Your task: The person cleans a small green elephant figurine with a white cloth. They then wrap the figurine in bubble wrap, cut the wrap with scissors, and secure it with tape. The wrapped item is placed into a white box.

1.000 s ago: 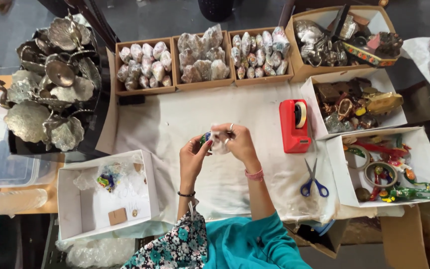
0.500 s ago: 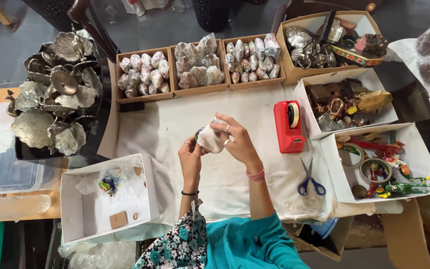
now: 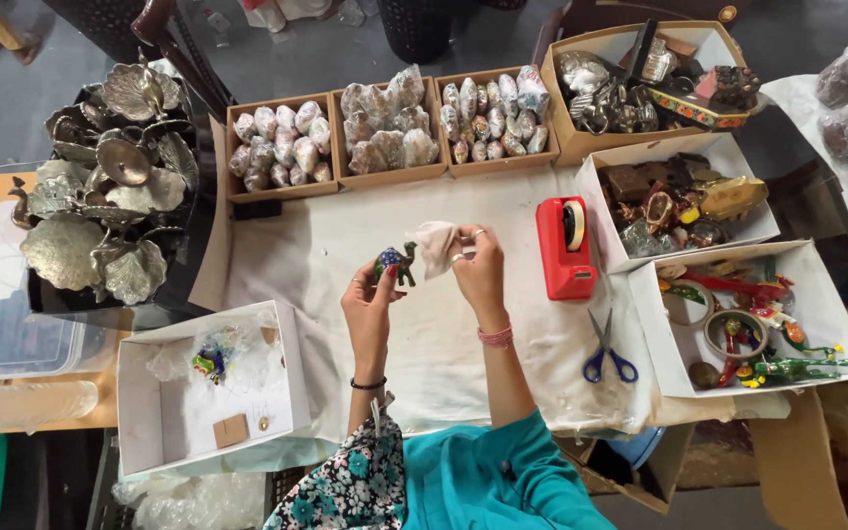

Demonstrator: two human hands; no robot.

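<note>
Over white cloth (image 3: pixel 444 344), seemingly camel-shaped painted figurine (image 3: pixel 397 263).

3 brown boxes (image 3: pixel 385 177) of wrapped pcs up top; white boxes (image 3: pixel 640 260) at right.

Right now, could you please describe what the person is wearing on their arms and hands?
The left hand has a thin black band at the wrist. The right hand wears silver rings and a pink bangle. Both forearms are bare; a teal sleeve and floral cloth sit nearer the body.

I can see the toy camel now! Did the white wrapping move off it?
Yes. The wrapping came off the camel, shifting right toward the red tape dispenser.
</note>
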